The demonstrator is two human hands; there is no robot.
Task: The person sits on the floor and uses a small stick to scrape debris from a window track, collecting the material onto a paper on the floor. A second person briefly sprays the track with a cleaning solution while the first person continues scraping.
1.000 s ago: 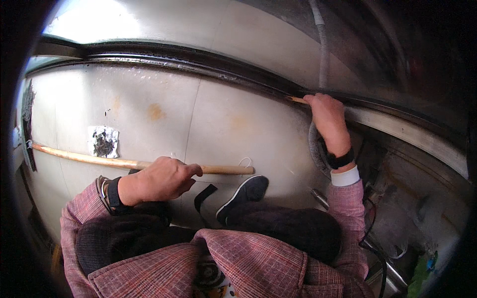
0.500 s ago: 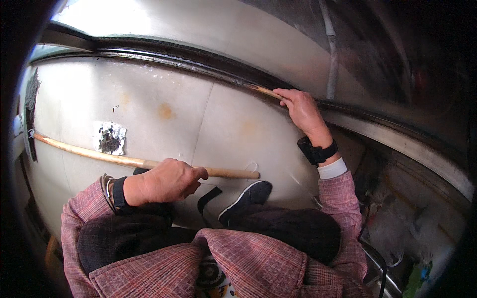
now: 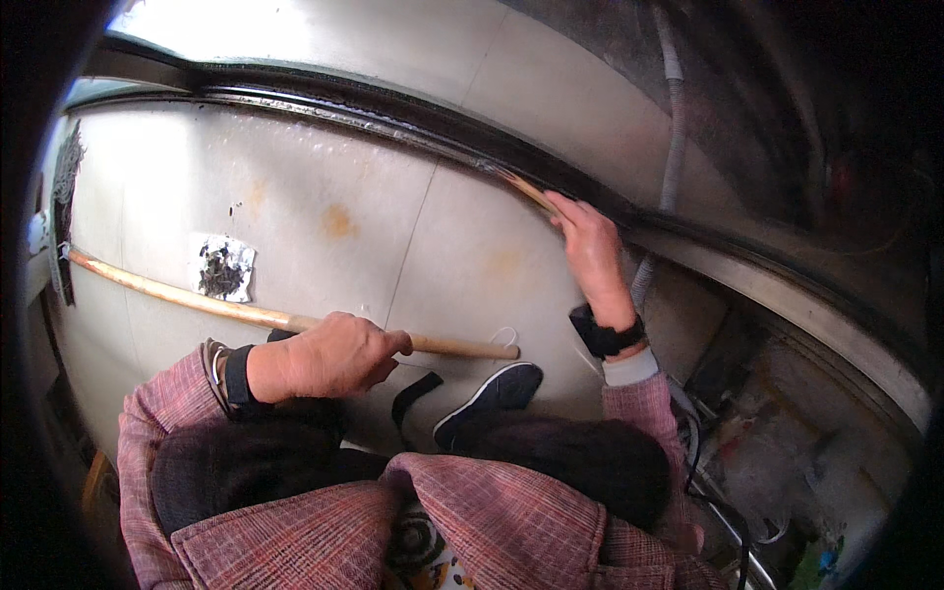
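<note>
My right hand [image 3: 595, 251] is closed on the wooden handle of a slim brush [image 3: 531, 189]. The brush's dark tip meets the inner edge of a dark metal door track [image 3: 393, 136]. Knuckles up, my left hand [image 3: 329, 356] is curled into a fist above my left knee, in front of a long wooden mop handle [image 3: 197, 303]. Whether the fist grips that handle or something else is hidden. Near it, a white sheet [image 3: 224, 267] on the floor carries a heap of dark dirt.
A grey mop head [image 3: 67, 197] rests at the far left end of the handle. A ribbed grey hose [image 3: 677, 128] runs behind the glass. My dark shoe [image 3: 492, 398] is beside the handle's end. Plastic bags [image 3: 787, 462] lie at the right.
My right hand and wrist have swung a little left, and the brush slopes more steeply, its tip still at the track. My left hand stays in place. The whole view has shifted slightly.
</note>
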